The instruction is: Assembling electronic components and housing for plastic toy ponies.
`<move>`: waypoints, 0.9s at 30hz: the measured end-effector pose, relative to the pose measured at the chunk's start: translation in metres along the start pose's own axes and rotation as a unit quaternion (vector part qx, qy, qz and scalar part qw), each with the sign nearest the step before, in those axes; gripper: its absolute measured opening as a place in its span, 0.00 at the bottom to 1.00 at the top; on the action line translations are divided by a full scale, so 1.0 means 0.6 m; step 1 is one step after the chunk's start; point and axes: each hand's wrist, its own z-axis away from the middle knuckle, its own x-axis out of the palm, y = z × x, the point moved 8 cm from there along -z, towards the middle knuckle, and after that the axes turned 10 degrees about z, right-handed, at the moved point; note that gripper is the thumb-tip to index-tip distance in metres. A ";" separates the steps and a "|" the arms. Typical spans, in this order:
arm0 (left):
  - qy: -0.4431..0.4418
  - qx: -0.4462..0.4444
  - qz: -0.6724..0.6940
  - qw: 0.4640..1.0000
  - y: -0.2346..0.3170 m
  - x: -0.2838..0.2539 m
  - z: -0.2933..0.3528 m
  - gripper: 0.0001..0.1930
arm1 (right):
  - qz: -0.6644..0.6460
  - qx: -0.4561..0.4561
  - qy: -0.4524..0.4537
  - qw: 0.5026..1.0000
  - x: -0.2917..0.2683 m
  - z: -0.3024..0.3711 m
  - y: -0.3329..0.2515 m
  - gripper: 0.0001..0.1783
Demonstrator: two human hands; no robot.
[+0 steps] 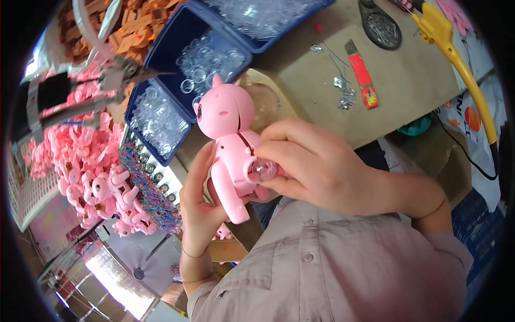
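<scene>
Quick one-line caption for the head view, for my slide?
Left hand steadies a pink toy animal while the right hand presses a clear round part into its side.

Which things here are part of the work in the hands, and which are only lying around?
In use:
pink toy figure
clear round piece
left hand
right hand

Lying about:
blue bins of clear rings
pile of pink toys
red cutter
yellow tool
</scene>
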 end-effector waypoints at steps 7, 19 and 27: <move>-0.012 0.175 0.098 0.980 0.020 -0.006 0.052 0.42 | 0.077 -0.128 0.020 0.989 -0.013 -0.010 -0.103 0.23; 0.035 0.002 0.398 0.917 0.005 -0.017 0.085 0.50 | 0.071 -0.089 -0.078 0.990 -0.025 -0.028 -0.143 0.21; -0.229 -0.246 0.587 0.736 -0.022 0.065 0.084 0.50 | -0.016 -0.077 -0.147 0.986 -0.005 -0.013 -0.153 0.20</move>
